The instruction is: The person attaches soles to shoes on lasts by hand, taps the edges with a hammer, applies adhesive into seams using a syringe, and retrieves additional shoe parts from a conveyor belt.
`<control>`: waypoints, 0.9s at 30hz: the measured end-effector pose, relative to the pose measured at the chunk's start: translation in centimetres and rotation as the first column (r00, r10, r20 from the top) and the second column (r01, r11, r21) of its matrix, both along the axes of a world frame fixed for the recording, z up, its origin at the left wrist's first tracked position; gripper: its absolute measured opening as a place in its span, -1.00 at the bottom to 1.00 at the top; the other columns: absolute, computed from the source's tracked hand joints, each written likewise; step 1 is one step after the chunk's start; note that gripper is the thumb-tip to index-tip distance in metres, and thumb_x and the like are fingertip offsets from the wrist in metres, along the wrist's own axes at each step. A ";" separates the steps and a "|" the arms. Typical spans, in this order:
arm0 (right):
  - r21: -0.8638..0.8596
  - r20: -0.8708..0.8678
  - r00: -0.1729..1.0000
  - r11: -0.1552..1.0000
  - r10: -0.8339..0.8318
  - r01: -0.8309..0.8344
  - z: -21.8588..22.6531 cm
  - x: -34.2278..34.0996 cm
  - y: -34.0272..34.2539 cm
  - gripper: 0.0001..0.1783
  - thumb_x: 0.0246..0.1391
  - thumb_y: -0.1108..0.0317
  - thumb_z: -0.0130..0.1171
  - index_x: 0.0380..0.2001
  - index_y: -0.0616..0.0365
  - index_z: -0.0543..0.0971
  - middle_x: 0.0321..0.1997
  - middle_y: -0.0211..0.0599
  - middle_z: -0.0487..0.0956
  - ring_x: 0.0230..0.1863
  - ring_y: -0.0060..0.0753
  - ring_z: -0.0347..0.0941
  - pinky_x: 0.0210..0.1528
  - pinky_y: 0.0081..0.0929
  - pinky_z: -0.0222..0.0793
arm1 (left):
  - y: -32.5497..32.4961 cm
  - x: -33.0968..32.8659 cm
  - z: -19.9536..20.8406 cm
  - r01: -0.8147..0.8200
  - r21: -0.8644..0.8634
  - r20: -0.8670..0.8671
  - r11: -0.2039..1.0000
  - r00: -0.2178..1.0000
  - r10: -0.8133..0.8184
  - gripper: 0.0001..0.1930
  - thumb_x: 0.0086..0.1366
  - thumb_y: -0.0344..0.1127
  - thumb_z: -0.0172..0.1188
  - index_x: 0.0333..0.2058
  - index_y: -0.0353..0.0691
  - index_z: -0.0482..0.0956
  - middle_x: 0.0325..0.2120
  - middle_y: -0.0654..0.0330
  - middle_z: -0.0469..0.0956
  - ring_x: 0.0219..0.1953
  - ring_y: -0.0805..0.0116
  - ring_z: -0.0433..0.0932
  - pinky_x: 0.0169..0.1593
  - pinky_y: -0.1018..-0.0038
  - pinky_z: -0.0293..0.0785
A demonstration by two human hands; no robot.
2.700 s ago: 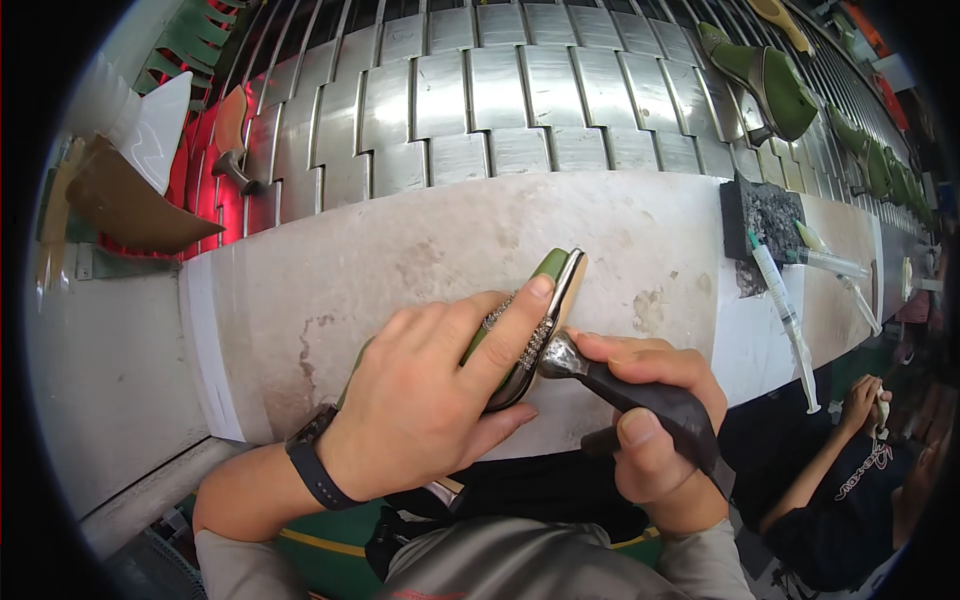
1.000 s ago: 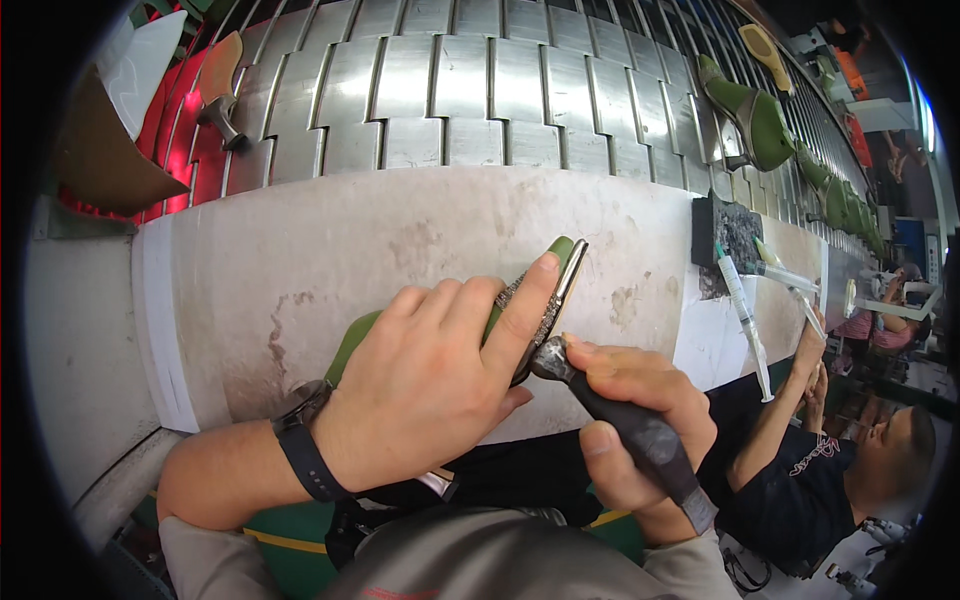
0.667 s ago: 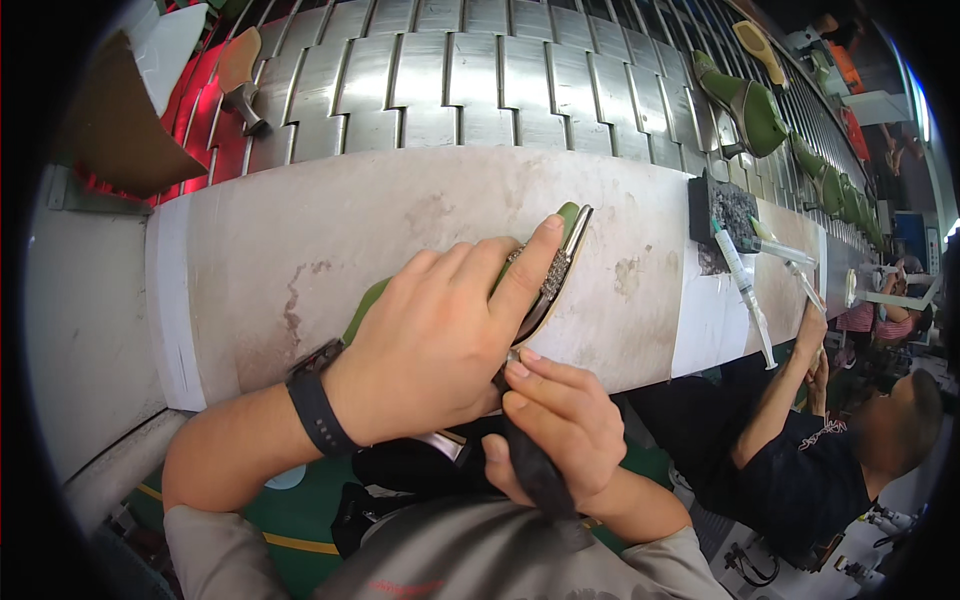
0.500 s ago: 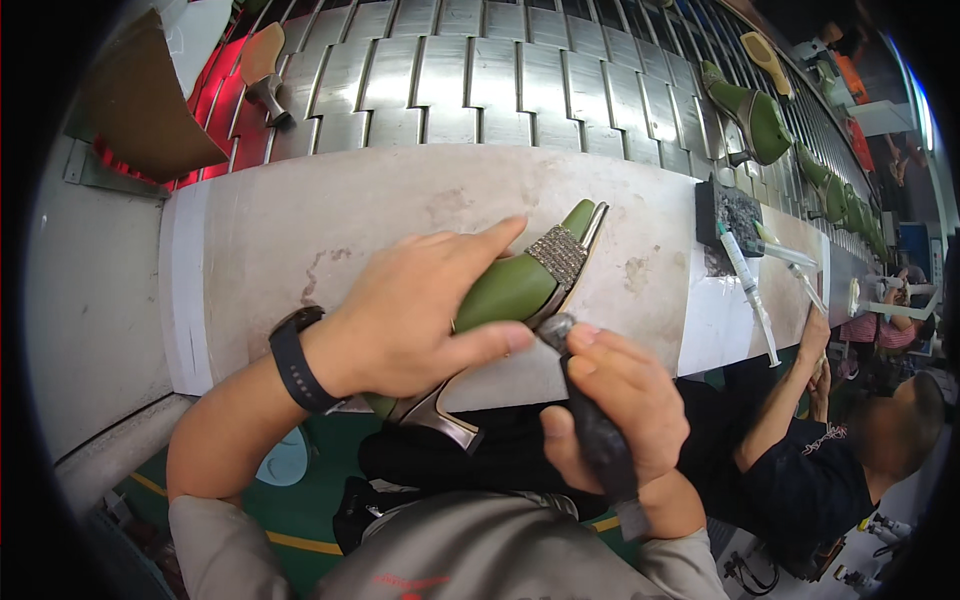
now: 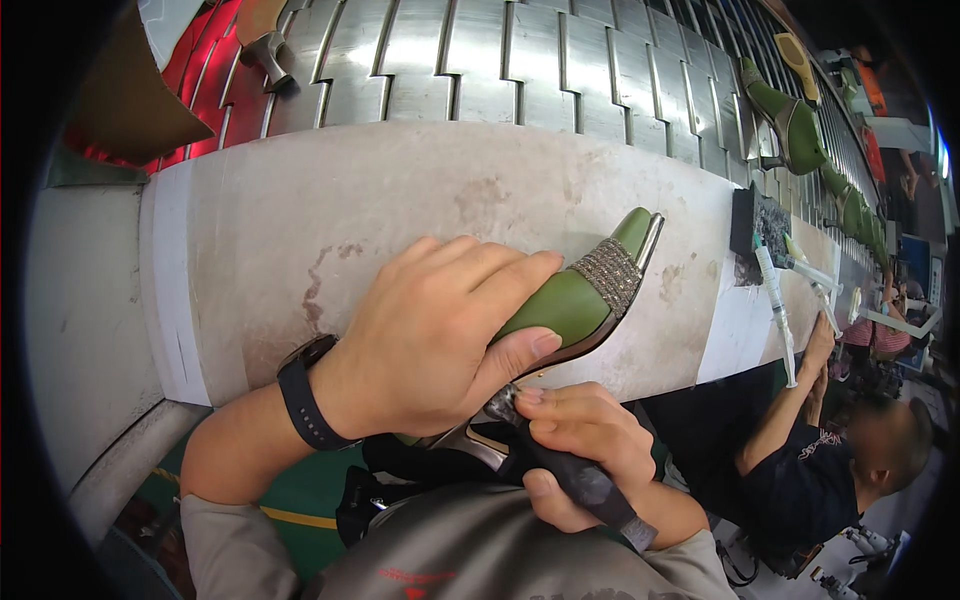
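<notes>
A green high-heeled shoe (image 5: 565,308) lies on its side on the work table, its pointed toe facing far right. A glittering band crosses its toe, and its metallic heel (image 5: 487,448) sticks out past the table's near edge. Spread over the middle of the shoe, my left hand (image 5: 430,330) grips it with thumb and fingers and hides much of the upper. My right hand (image 5: 590,440) is closed around a dark-handled tool with a rounded metal head (image 5: 592,488). The tool's head is close to the sole by the heel; whether it touches I cannot tell.
Past the table (image 5: 400,200) runs a metal slat conveyor (image 5: 420,60) carrying several green shoes (image 5: 800,135). At the table's right are a black block (image 5: 757,225) and syringes (image 5: 775,310). A co-worker (image 5: 800,470) sits on the right. A brown panel (image 5: 130,100) stands at upper left.
The tool's head has moved from the middle of the sole toward the heel, nearer to me. The shoe's toe has shifted right. My view has also moved slightly.
</notes>
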State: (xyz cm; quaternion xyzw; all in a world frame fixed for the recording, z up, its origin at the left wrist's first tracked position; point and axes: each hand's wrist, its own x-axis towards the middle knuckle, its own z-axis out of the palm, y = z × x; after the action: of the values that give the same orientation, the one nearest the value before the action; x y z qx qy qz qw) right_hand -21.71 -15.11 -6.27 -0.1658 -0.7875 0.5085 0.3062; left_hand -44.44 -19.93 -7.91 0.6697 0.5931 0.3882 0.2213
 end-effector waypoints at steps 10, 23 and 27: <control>-0.035 -0.074 0.996 0.998 0.043 -0.045 0.1 -0.8 -0.3 -0.59 -0.07 0.50 0.48 -0.09 0.34 0.66 -0.03 0.00 0.75 -0.05 0.02 0.73 0.05 -0.23 0.66 | 0.0 -0.2 1.1 0.017 -0.031 0.016 0.999 1.000 -0.017 -0.51 0.44 -0.18 0.27 0.19 -0.42 0.56 -0.02 -0.14 0.67 -0.01 -0.14 0.64 0.09 0.16 0.49; -0.058 -0.060 0.971 0.972 -0.233 0.230 1.6 1.9 5.2 -0.61 0.18 0.52 0.34 0.06 0.44 0.58 0.09 0.24 0.70 0.16 -0.05 0.68 0.25 -0.22 0.56 | 3.4 2.9 3.1 -0.094 -0.283 -0.156 0.954 0.986 0.050 -0.14 0.07 -0.03 0.61 0.23 -0.37 0.43 -0.30 -0.11 0.68 -0.24 -0.22 0.67 -0.17 0.04 0.58; 0.101 -0.089 0.979 0.976 -0.184 0.193 1.3 1.4 6.1 -0.58 0.05 0.52 0.40 -0.01 0.44 0.62 -0.01 0.23 0.73 0.04 0.01 0.73 0.13 -0.19 0.63 | 3.3 2.7 3.2 -0.065 -0.255 -0.141 0.965 0.990 0.029 -0.16 0.05 -0.08 0.63 0.19 -0.40 0.43 -0.28 -0.12 0.67 -0.24 -0.19 0.68 -0.18 0.05 0.59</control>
State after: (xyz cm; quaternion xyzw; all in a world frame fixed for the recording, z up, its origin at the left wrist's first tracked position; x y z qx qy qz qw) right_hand -20.26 -9.00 -4.97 -0.2026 -0.7820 0.4396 0.3927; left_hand -41.75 -16.63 -4.68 0.6456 0.6684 0.2659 0.2565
